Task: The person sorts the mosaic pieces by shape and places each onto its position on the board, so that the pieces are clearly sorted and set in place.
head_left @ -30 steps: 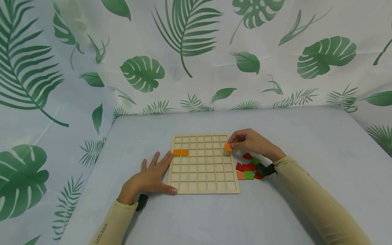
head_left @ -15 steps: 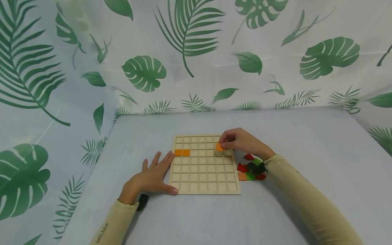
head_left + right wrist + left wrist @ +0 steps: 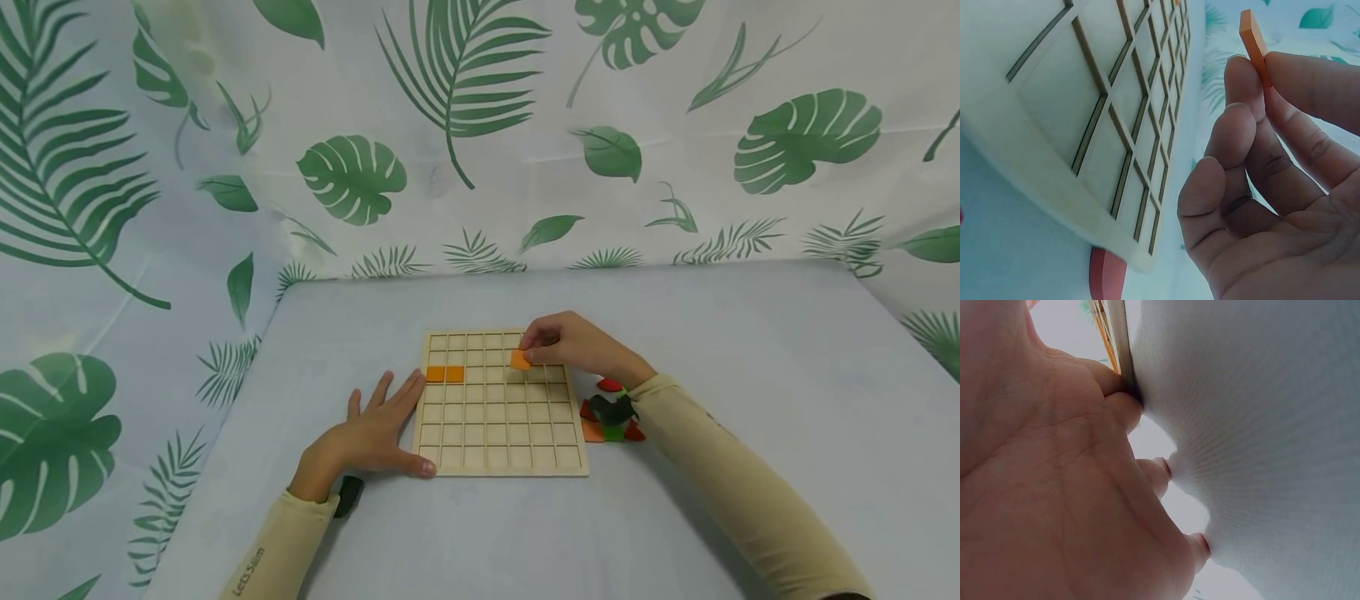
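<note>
A square wooden grid board (image 3: 497, 413) lies on the table. Two orange square tiles (image 3: 445, 374) sit side by side in cells at its left edge, third row from the far side. Between thumb and fingertips my right hand (image 3: 581, 343) pinches another orange tile (image 3: 520, 360), held above the board's right half; the right wrist view shows that tile (image 3: 1254, 42) edge-on, apart from the grid. My left hand (image 3: 367, 439) lies spread on the table, its fingers straight, with fingertips and thumb touching the board's left edge and near-left corner.
Right of the board lies a loose group of pieces, partly hidden under my right wrist: red pieces (image 3: 610, 385), a green tile (image 3: 613, 433) and an orange-pink tile (image 3: 592, 431). A leaf-print cloth wall (image 3: 480, 208) stands behind the table (image 3: 675, 308).
My right hand has moved left over the board with the orange tile, from its right edge inward. The left hand stays in place at the board's left side.
</note>
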`<state>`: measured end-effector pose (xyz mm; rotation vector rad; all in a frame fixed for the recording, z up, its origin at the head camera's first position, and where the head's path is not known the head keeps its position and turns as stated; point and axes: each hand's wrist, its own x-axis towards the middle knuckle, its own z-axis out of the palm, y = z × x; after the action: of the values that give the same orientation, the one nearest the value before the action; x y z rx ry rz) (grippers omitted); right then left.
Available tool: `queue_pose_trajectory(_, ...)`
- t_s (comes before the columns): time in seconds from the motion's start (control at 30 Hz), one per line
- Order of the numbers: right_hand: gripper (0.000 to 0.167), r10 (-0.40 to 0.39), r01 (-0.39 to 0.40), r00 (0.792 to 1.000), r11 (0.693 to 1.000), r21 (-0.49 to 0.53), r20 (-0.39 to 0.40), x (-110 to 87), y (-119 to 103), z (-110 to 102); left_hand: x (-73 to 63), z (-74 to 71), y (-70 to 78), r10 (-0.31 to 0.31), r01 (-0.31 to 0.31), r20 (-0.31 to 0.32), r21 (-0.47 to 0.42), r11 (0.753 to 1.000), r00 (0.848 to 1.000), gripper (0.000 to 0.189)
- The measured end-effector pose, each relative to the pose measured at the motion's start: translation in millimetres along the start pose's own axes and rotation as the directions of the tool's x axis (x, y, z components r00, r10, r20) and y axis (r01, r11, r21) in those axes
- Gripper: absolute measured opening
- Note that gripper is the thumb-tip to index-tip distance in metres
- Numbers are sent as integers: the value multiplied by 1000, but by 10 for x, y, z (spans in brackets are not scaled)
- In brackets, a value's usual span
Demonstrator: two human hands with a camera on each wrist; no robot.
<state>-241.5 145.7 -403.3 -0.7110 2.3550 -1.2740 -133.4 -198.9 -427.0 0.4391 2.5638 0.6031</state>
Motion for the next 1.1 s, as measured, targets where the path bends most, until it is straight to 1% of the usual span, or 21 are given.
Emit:
queue_pose_trajectory(0.33,9,-9,9,1000,1000,4,9,64,-68,64,-8,-8,19,-2,2,2,2,1000,1000,135)
queue_pose_trajectory(0.57,8,-45,43,998,998,36,38,109,-90,110,-14,-10,16,6,-6,1,1,1000,1000,134)
queue_pose_trajectory(0.9,6,-54,52,997,998,31,52,201,-175,207,2,-1,14,-14,14,3,21,1000,1000,135)
queue_pose_trajectory(1.1,7,-77,75,995,996,38,67,234,-211,238,13,-2,27,-32,32,-3,36,999,999,135)
